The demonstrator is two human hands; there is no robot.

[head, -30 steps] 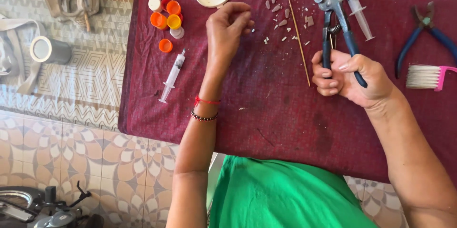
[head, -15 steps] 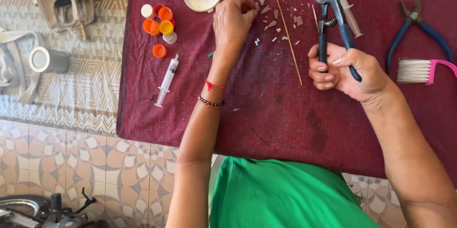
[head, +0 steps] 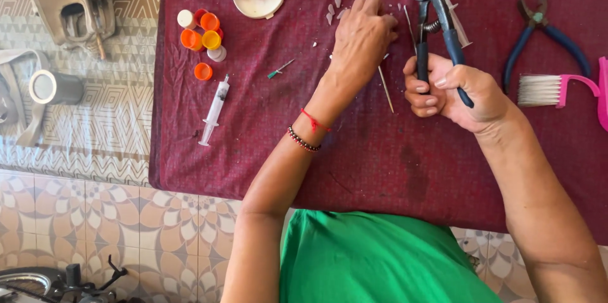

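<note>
Blue-handled nippers [head: 437,18] are gripped upright in the right hand [head: 453,88], fingers wrapped round the handles; small tile chips [head: 332,12], judged light and brittle, are pinched at by the left hand [head: 361,40] fingertips on the cloth [head: 380,164]

Orange and yellow bottle caps [head: 201,32] cluster at ten o'clock on the maroon worktop [head: 253,151], a syringe [head: 214,110] just below them. Blue-handled pliers [head: 544,31] and a pink brush [head: 560,88] lie at three o'clock.

left hand [head: 361,40] palm-down — fingers curled, right hand [head: 453,91] fisted
</note>
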